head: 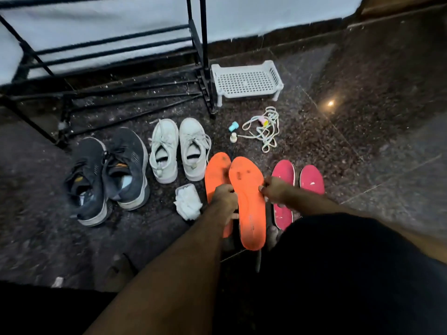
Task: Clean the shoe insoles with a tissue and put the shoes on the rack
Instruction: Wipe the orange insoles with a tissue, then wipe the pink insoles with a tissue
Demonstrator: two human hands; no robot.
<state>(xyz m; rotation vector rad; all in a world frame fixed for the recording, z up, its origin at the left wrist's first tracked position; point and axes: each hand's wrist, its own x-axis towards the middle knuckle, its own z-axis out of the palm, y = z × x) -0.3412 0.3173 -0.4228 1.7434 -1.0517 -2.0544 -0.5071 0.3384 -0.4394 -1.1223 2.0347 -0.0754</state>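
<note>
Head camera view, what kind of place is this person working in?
Probably a home entryway or shoe-storage corner. A black metal shoe rack stands against the wall on a polished dark stone floor, with dark sneakers and white sneakers lined up in front of it.

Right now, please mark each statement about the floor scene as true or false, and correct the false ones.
1. Both hands hold one orange insole. True: left hand, right hand.
2. The white shoes stand on the rack. False: they stand on the floor in front of it.
3. The tissue lies beside the orange insoles. True.
4. The pink insoles sit inside the dark shoes. False: they lie on the floor at the right.
</note>
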